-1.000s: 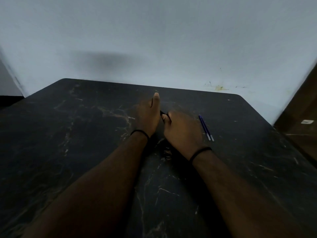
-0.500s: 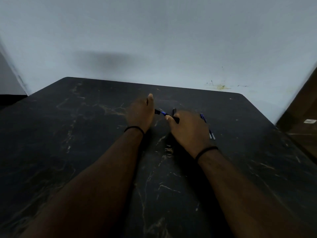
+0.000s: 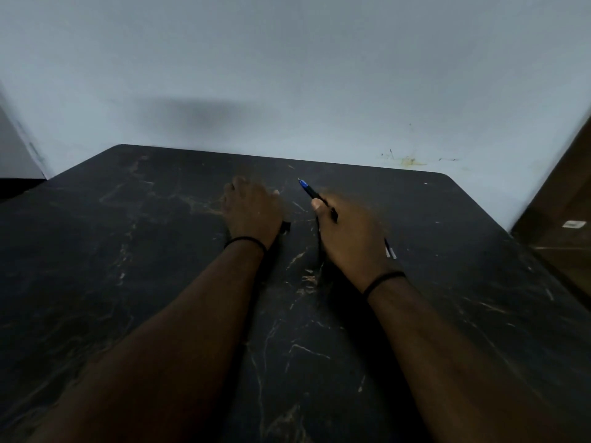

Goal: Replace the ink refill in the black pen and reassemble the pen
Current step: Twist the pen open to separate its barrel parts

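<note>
The black pen point(image 3: 315, 196), blue toward its tip, stuck out far-left from the right hand point(image 3: 350, 238), which gripped its barrel. The left hand point(image 3: 252, 212) curled around a small black piece point(image 3: 285, 226). Spare refills point(image 3: 390, 251) peeked out just right of the right hand on the dark table point(image 3: 128, 251).

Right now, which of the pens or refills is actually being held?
The black pen with the blue tip, gripped in the right hand. The spare refills lie on the table beside that hand, untouched.
</note>
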